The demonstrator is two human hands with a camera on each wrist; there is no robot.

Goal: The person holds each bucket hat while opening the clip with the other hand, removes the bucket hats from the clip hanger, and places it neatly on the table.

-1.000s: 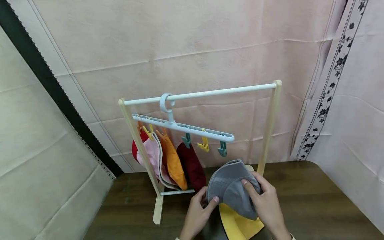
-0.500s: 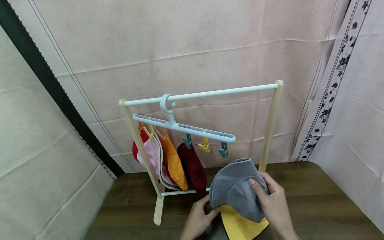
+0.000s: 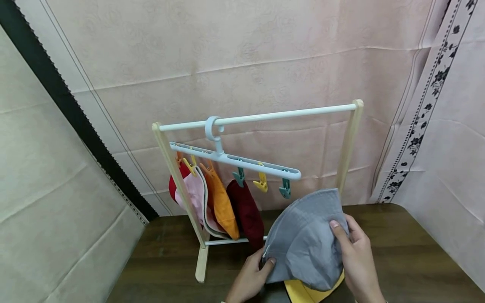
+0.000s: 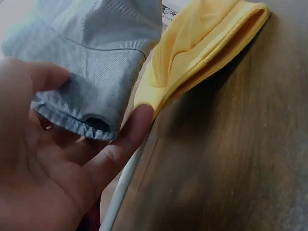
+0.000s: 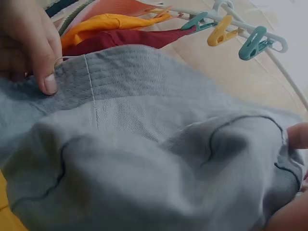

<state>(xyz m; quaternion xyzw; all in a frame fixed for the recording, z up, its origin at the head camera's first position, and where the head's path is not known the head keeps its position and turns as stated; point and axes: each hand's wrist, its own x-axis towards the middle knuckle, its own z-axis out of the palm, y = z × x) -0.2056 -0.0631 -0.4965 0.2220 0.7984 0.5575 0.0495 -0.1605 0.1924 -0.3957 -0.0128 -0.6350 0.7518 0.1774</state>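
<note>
A grey-blue bucket hat [image 3: 308,248] is held up over the table in front of the rack. My left hand [image 3: 249,274] pinches its brim at the left edge, thumb on the near side. On the opposite side my right hand [image 3: 358,259] grips the hat, with the thumb on the cloth facing me. Behind and below it lies a yellow hat [image 4: 197,53], partly covered in the head view; a left fingertip is right at its edge in the left wrist view. A yellow clip [image 3: 261,182] and a green clip [image 3: 285,189] dangle from the hanger with nothing in them.
A light-blue hanger [image 3: 235,160] hooks over the rack's top bar [image 3: 288,113]. Clipped to its left half are a red, a pink [image 3: 195,191], an orange [image 3: 221,206] and a maroon hat [image 3: 248,210]. The rack stands on a dark wooden table [image 3: 159,261], with cloth walls around.
The grey-blue hat has come up and slightly right, spreading wider and covering more of the yellow hat. My right hand has moved right with it; the left hand keeps to the brim.
</note>
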